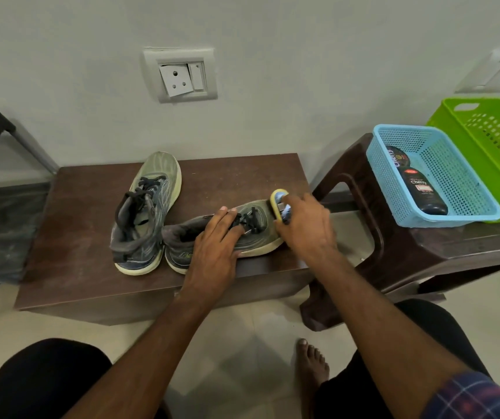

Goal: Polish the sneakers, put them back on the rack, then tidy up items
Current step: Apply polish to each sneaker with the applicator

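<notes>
While flat on the mesh sneaker (pixel 251 234) – left hand (pixel 215 246), right hand (pixel 306 225) grip round an oval sponge (pixel 277 202)

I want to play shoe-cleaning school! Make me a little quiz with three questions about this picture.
1. True or false: the right hand holds a yellow sponge against the toe of the near sneaker.
2. Which basket holds the black polish bottle? A) the green basket B) the blue basket C) neither one
3. Fill in the blank: the left hand rests on the near sneaker's ____.

Key
1. True.
2. B.
3. Laces. The other sneaker stands untouched beside it on the brown table.
</notes>
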{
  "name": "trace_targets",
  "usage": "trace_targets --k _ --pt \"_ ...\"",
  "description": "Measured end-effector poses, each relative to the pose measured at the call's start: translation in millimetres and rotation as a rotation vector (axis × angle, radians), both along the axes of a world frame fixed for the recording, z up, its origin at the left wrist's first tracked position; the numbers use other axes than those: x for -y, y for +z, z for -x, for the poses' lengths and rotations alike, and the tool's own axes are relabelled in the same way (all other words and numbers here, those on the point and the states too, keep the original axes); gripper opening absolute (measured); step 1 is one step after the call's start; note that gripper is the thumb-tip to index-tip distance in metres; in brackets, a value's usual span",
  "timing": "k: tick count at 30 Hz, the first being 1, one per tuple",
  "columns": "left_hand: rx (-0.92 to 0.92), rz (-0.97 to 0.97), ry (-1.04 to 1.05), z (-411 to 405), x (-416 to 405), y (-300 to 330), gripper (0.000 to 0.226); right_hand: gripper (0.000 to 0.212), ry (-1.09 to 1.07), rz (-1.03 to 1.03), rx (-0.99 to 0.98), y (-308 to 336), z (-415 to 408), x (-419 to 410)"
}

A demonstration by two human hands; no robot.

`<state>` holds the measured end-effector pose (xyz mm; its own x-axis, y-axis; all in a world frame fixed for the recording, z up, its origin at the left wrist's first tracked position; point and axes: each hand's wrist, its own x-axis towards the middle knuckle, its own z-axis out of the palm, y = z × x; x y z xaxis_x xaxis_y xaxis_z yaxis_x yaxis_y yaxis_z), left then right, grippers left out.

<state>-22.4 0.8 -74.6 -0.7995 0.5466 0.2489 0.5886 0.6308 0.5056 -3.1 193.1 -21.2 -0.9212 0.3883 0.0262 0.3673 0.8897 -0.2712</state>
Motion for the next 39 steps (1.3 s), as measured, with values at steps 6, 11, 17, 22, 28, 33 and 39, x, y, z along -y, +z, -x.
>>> trace_targets --k 6,11,17,22,28,33,39 --pt "-0.002 -0.025 -0.018 3.1 4.8 -1.8 0.051 0.057 -0.211 0.062 -0.118 14.1 -3.9 -32.5" --pt "-0.009 -0.014 -0.017 2.2 1.6 1.1 0.050 0.054 0.036 0.035 -0.015 3.9 -12.2 -4.0" --pt "-0.030 -0.009 -0.040 1.0 5.9 0.9 0.045 0.053 -0.219 0.024 -0.024 4.0 -6.9 -37.2" --pt "-0.021 -0.016 -0.059 5.1 5.8 1.5 0.046 0.054 -0.079 0.068 -0.070 8.1 -13.5 -29.2" --pt "-0.042 0.013 -0.201 18.9 15.3 -0.6 0.039 0.057 -0.132 0.077 -0.024 9.3 -5.8 -36.1" --pt "-0.208 0.046 -0.198 36.0 13.4 3.8 0.036 0.044 -0.044 0.083 0.180 19.4 -21.5 -34.7" --pt "0.007 -0.209 0.217 19.5 4.5 2.9 0.052 0.054 0.039 0.243 0.271 10.2 -42.1 -17.4"
